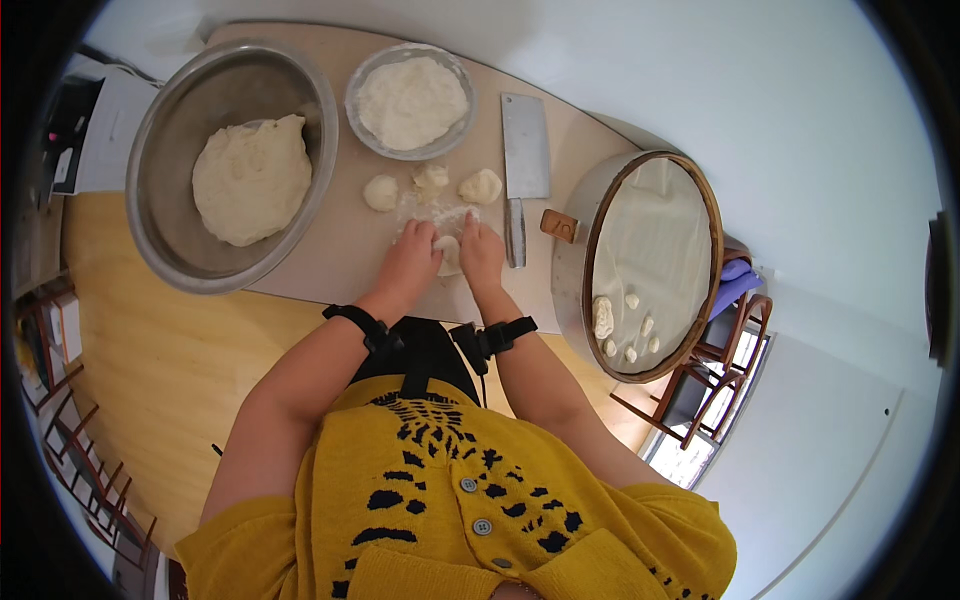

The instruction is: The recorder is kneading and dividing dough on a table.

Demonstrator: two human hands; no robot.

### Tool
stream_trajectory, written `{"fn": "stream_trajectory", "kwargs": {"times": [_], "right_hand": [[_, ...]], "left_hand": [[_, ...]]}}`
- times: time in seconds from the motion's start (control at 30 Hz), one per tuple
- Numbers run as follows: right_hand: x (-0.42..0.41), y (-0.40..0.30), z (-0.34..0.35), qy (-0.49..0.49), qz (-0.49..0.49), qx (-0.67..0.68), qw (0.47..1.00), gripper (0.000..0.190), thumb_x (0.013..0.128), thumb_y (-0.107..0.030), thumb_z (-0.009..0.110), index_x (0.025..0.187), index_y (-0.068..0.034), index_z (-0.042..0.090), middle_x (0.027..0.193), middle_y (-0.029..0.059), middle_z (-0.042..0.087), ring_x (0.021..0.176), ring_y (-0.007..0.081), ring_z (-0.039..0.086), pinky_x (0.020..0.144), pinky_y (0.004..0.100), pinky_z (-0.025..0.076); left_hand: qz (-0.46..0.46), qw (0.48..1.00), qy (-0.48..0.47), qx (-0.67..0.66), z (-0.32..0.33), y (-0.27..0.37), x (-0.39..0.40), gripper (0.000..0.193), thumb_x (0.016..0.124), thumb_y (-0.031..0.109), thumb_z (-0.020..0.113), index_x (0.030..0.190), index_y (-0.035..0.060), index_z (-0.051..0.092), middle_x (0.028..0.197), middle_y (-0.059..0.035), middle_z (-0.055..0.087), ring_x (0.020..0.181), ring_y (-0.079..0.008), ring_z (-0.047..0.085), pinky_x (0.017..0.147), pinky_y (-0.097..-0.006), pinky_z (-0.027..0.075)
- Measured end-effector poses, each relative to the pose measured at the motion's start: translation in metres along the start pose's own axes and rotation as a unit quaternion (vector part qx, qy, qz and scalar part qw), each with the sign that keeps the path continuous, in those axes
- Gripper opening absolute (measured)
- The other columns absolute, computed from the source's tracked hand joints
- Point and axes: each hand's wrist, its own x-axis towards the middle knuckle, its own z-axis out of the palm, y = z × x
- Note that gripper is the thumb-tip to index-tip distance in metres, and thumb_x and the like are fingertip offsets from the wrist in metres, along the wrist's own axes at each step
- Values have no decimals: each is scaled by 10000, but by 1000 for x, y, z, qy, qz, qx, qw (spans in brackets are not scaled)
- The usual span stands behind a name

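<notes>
My left hand (414, 256) and my right hand (482, 253) are close together over the board. Between them is a small flattened piece of dough (448, 257). My left thumb and fingers grip its left side, and the fingers of my right hand hold its right edge, partly hiding it. Just beyond my hands, a smooth dough ball (381, 193), a rougher dough lump (430, 182) and another dough lump (480, 186) rest on the surface. Loose flour (450, 213) is scattered between them and my fingers.
At left stands a large metal basin (161, 217) holding a big dough mass (251, 180). A bowl (358, 135) of flour (412, 101) is behind. To the right lie a cleaver (526, 146) and a cloth-lined round steamer (574, 277) with several small dough pieces (602, 316). Chairs (701, 397) stand beyond.
</notes>
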Motion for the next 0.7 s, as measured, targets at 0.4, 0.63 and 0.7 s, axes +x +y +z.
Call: {"fn": "stream_trajectory", "kwargs": {"times": [0.4,0.63,0.7], "right_hand": [[18,1,8,83,-176,-55,979,213,880,-253,545,763,-76,563,708,140,593,680,361,600,584,461,455],[2,7,2,-2,88,167,982,329,952,-301,471,769,-44,566,707,186,601,714,394,591,639,496,448],[0,3,7,23,42,135,990,323,946,-297,477,774,-36,562,709,187,600,723,400,591,642,500,447]], "left_hand": [[-60,997,-31,42,-18,8,6,199,812,151,643,891,25,510,997,-181,550,890,-395,562,712,-469,464],[-5,997,39,-68,11,-6,0,223,802,153,657,929,20,530,972,-171,565,896,-376,560,756,-443,456],[-30,990,82,-109,17,-5,-5,229,801,138,652,934,19,509,962,-177,557,892,-380,555,753,-449,453]]}}
